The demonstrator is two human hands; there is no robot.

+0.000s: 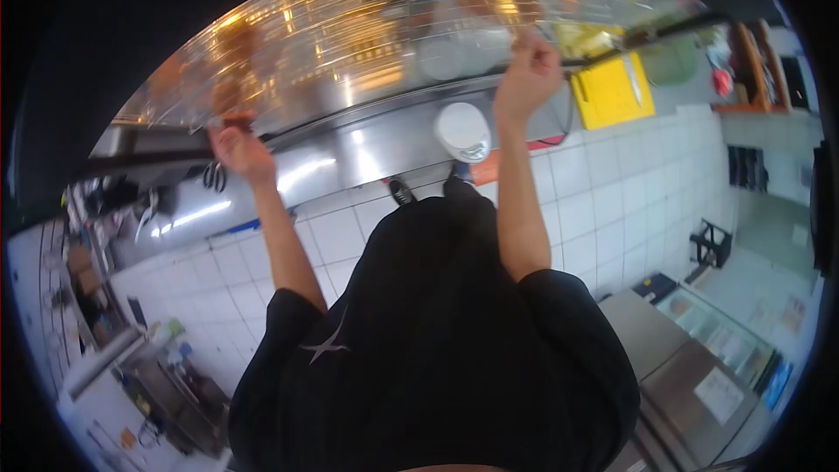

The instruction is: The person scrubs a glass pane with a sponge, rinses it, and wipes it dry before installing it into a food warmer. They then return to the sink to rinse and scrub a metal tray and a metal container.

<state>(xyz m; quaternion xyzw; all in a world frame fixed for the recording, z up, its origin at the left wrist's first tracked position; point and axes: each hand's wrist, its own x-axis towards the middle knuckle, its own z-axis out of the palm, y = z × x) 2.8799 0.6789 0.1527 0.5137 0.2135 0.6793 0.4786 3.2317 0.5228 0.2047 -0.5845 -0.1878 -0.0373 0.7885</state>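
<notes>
My left hand (241, 154) is raised at the left, fingers closed in a pinch at the lower edge of a clear, shiny sheet (350, 44). Higher up on the right, my right hand (530, 74) is also closed, at that sheet's right part. Blur and warm yellow reflections streak the sheet, so its exact kind is unclear. Below and between the hands, a white kitchen scale (463, 129) sits on the steel counter (358, 144). Black-handled scissors (214, 177) lie near my left hand.
Right of my right hand lies a yellow cutting board (603, 96) with a knife (632, 80) on it. A dark bar (655, 35) runs behind the board. White floor tiles (603, 192) surround my feet. A steel unit (690, 367) stands at the lower right, near a black stool (712, 243).
</notes>
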